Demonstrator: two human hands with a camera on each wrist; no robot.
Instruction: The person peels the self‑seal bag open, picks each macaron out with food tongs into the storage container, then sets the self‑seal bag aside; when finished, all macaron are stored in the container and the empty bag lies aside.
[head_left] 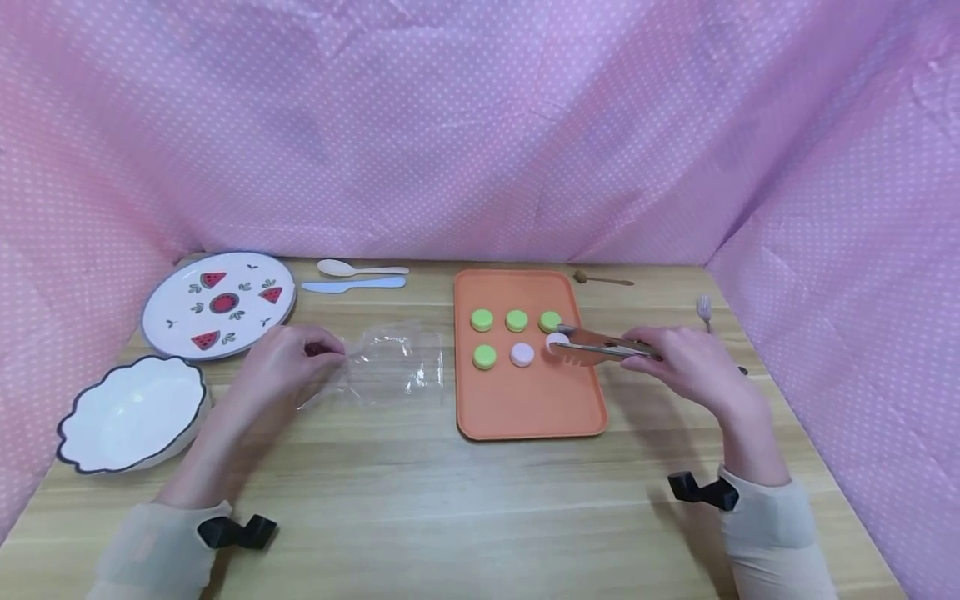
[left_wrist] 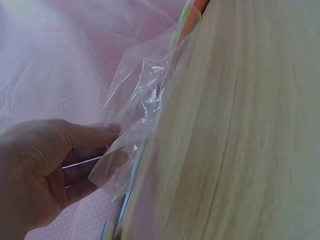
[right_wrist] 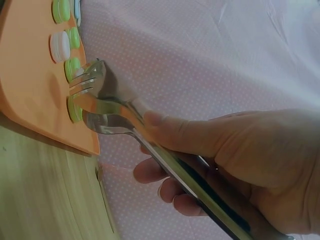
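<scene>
My left hand pinches the edge of a clear plastic bag between thumb and fingers. In the left wrist view the crinkled bag stretches away from the fingertips. My right hand grips metal tongs, thumb on one arm and fingers on the other. Their spread jaws stand around a pale pink macaron on the orange tray, partly hiding it. Several green macarons and another pale pink macaron lie on the tray. The right wrist view shows the tongs tilted toward the tray.
A watermelon-patterned plate and a scalloped white bowl stand at the left. Behind the bag lie a spoon and a light blue knife. A small wooden stick and a fork lie to the right.
</scene>
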